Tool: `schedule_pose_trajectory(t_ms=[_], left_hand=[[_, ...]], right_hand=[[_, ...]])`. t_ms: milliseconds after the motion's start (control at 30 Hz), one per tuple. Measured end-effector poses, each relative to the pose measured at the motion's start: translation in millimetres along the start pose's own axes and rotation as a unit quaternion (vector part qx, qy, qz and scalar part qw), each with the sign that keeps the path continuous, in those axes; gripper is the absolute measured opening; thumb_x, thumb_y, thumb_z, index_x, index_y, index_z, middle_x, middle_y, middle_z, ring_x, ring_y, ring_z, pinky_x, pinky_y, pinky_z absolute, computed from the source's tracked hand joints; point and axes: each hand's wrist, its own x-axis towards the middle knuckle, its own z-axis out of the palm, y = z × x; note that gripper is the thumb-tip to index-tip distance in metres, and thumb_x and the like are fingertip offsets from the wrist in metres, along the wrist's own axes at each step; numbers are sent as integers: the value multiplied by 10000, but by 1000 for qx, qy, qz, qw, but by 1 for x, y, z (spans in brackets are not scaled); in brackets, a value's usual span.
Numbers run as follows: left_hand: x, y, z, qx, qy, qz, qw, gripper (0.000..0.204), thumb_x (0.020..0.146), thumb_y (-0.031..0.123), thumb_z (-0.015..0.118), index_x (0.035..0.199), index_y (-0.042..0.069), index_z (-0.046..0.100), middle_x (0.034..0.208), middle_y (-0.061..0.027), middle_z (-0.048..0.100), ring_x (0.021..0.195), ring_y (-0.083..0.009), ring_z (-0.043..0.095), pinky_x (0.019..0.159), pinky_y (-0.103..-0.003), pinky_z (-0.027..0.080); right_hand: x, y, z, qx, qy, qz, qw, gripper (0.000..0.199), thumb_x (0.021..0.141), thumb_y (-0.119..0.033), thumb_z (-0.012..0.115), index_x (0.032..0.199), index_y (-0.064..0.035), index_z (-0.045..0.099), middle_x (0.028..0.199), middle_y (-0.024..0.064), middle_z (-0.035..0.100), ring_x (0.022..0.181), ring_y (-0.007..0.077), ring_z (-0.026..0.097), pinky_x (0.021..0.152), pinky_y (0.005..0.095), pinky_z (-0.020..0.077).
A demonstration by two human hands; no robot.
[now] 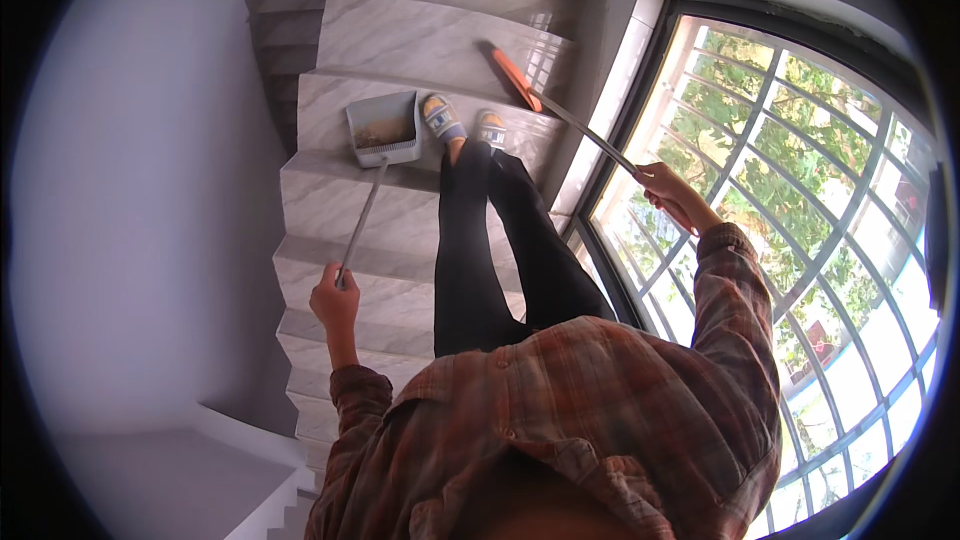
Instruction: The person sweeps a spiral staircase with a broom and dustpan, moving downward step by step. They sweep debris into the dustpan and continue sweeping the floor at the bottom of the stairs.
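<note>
My left hand [335, 302] is wrapped round the upper end of the thin grey handle of a dustpan [400, 153]. The grey-blue pan rests on a marble stair tread just left of my feet, and some brown debris [388, 131] lies inside it. With my right hand [672, 192] I grip the long metal handle of a broom [517, 79]. Its orange head is tilted over the stairs ahead and to the right of my feet, apart from the dustpan. Whether its bristles touch the step I cannot tell.
Marble stairs [440, 25] run above and below my slippered feet [444, 117]. On the right stands a large window [790, 155] with metal bars, its tiled sill beside the steps. A plain pale wall [140, 220] rises at the left, past the stairs' open edge.
</note>
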Motion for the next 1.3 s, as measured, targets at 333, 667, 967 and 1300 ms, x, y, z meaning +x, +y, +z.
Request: schedule_pose_trajectory(t_ms=[333,667,967,1300], left_hand=[[10,14,-7,-45,-21,-33,998,113,749,177,616,847,121,623,604,-99,604,571,-299,600,519,-381,459],[8,15,-4,-41,-16,-34,998,103,752,178,611,842,128,606,619,-83,610,583,-300,602,526,-390,459],[8,6,-3,-58,-19,-26,998,98,758,185,607,846,143,594,593,-87,598,577,-312,599,521,-405,461],[14,3,-9,-57,-34,-38,997,92,766,177,587,841,124,591,594,-96,596,565,-321,590,513,-404,459]], right_hand=[[31,-49,-77,-171,126,-52,976,380,875,-267,524,1231,-136,502,470,47,479,326,134,456,299,303,399],[-15,-71,17,-141,65,-64,986,450,843,-256,570,1269,-153,469,485,26,465,377,126,494,324,281,432],[45,-46,36,0,-10,-103,995,423,841,-207,592,1242,-119,488,498,14,469,361,99,450,324,256,394],[37,-126,1,-57,102,-42,992,304,856,-193,541,1131,-66,522,511,26,463,387,126,482,322,287,427]])
